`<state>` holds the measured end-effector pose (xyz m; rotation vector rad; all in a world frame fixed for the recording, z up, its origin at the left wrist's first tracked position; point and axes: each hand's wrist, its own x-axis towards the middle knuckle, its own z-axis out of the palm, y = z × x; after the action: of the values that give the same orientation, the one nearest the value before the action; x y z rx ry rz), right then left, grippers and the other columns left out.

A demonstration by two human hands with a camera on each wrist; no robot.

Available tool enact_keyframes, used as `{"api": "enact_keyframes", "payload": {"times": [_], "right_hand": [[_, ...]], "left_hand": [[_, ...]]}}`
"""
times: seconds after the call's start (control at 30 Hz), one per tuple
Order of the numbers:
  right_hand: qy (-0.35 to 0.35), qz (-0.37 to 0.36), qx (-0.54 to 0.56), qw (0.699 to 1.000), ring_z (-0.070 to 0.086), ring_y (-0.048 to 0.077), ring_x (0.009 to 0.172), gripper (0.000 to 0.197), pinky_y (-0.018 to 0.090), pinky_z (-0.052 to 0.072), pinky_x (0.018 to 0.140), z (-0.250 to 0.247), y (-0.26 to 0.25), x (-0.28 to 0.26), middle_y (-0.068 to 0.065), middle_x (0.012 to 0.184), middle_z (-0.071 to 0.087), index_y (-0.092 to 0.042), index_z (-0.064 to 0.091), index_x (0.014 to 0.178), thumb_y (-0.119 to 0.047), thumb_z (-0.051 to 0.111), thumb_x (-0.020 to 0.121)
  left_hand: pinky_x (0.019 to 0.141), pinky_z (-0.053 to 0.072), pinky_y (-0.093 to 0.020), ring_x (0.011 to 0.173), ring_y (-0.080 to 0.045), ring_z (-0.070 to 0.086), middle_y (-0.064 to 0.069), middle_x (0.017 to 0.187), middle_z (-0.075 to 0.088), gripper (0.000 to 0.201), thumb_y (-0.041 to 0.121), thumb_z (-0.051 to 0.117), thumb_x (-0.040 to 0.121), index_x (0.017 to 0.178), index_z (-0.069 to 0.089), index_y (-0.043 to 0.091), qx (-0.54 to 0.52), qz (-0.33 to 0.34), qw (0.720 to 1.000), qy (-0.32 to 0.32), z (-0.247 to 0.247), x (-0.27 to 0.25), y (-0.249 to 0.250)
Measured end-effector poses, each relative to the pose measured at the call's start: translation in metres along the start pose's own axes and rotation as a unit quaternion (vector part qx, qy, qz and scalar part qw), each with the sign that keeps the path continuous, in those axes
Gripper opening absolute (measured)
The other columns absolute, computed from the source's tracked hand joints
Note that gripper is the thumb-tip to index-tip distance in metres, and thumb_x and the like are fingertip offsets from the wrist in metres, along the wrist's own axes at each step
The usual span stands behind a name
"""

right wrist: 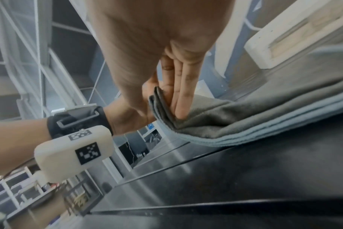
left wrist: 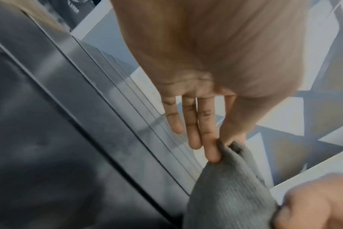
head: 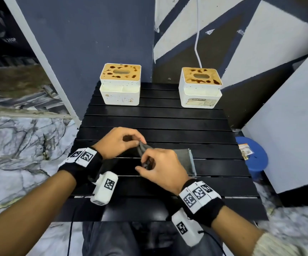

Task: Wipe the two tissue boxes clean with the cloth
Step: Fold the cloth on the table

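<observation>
Black slatted metal, the top of a small table [head: 168,115], fills the middle of the head view, with a dark blue wall behind it and marbled floor on both sides. On its near half a folded grey microfibre cloth with a pale blue hem [head: 183,159] lies flat at its right end, while its left corner is lifted and pinched by both hands: the left hand [head: 118,141] nips it between thumb and fingertips, the other fingers held straight, and the right hand [head: 161,169] clamps a folded edge between thumb and fingers [right wrist: 181,99]. The step is judged to be the gathering of the cloth; a firm, bunched hold with a flat pad left free would serve best before anything is wiped. Well beyond, at the far edge, the left white plastic tissue box with a brown-stained wooden lid [head: 120,84] and the right white tissue box, likewise stained [head: 200,87], stand apart, untouched. A white cable [head: 197,43] hangs behind the right box and could be snagged. A blue round stool [head: 256,156] stands right of the table.
</observation>
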<state>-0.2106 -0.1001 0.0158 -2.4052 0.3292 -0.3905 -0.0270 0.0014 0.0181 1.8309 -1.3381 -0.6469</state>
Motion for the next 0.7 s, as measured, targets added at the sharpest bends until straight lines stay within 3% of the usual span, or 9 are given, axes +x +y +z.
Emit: {"api": "enact_keyframes", "payload": {"times": [0.1, 0.2, 0.3, 0.37, 0.5, 0.6, 0.7], "right_hand": [[0.055, 0.054, 0.040, 0.996, 0.054, 0.006, 0.058, 0.018, 0.016, 0.046, 0.061, -0.021, 0.012, -0.015, -0.012, 0.058, 0.055, -0.024, 0.058, 0.075, -0.028, 0.075, 0.073], [0.081, 0.111, 0.043, 0.990, 0.057, 0.009, 0.057, 0.022, 0.025, 0.050, 0.061, -0.042, 0.028, -0.031, -0.006, 0.058, 0.058, -0.025, 0.052, 0.075, -0.027, 0.074, 0.073], [0.093, 0.164, 0.026, 0.982, 0.059, 0.008, 0.058, 0.024, 0.031, 0.052, 0.063, -0.057, 0.050, -0.044, -0.005, 0.060, 0.061, -0.027, 0.050, 0.072, -0.031, 0.074, 0.072], [0.094, 0.202, 0.023, 0.975, 0.061, 0.008, 0.060, 0.024, 0.033, 0.053, 0.066, -0.062, 0.066, -0.050, -0.006, 0.060, 0.062, -0.029, 0.050, 0.070, -0.033, 0.074, 0.070], [0.064, 0.256, 0.021, 0.964, 0.061, 0.008, 0.063, 0.023, 0.034, 0.052, 0.069, -0.065, 0.088, -0.058, -0.006, 0.061, 0.064, -0.028, 0.052, 0.070, -0.034, 0.075, 0.072], [0.059, 0.272, 0.002, 0.960, 0.060, 0.006, 0.063, 0.023, 0.032, 0.052, 0.068, -0.064, 0.098, -0.061, -0.007, 0.060, 0.063, -0.028, 0.053, 0.071, -0.035, 0.074, 0.073], [0.044, 0.276, -0.020, 0.960, 0.060, 0.005, 0.066, 0.023, 0.032, 0.051, 0.067, -0.063, 0.103, -0.062, -0.009, 0.062, 0.063, -0.028, 0.053, 0.073, -0.040, 0.073, 0.074]], "left_hand": [[0.083, 0.054, -0.025, 0.083, -0.012, 0.068, -0.003, 0.093, 0.075, 0.038, -0.006, 0.071, 0.084, 0.101, 0.076, 0.028, -0.006, 0.014, 0.999, -0.034, 0.008, 0.017, 0.024], [0.082, 0.052, -0.027, 0.082, -0.018, 0.065, -0.003, 0.091, 0.070, 0.032, 0.000, 0.081, 0.078, 0.097, 0.078, 0.026, 0.028, 0.029, 0.999, -0.028, 0.027, 0.039, 0.043], [0.082, 0.047, -0.016, 0.088, -0.012, 0.063, -0.002, 0.097, 0.068, 0.025, 0.006, 0.082, 0.080, 0.100, 0.078, 0.021, 0.073, 0.052, 0.995, -0.040, 0.051, 0.064, 0.056], [0.082, 0.046, -0.016, 0.089, -0.011, 0.063, -0.001, 0.098, 0.071, 0.023, 0.010, 0.079, 0.083, 0.104, 0.077, 0.020, 0.106, 0.049, 0.991, -0.063, 0.068, 0.078, 0.062], [0.084, 0.049, -0.028, 0.087, -0.014, 0.064, 0.001, 0.091, 0.072, 0.023, 0.012, 0.078, 0.084, 0.105, 0.076, 0.020, 0.146, 0.040, 0.983, -0.107, 0.094, 0.098, 0.063], [0.082, 0.048, -0.027, 0.084, -0.013, 0.062, 0.004, 0.088, 0.068, 0.022, 0.012, 0.078, 0.084, 0.105, 0.077, 0.019, 0.158, 0.041, 0.979, -0.121, 0.106, 0.107, 0.060], [0.081, 0.047, -0.025, 0.077, -0.004, 0.056, 0.008, 0.087, 0.065, 0.022, 0.014, 0.077, 0.085, 0.106, 0.076, 0.020, 0.161, 0.033, 0.978, -0.125, 0.114, 0.111, 0.054]]}}
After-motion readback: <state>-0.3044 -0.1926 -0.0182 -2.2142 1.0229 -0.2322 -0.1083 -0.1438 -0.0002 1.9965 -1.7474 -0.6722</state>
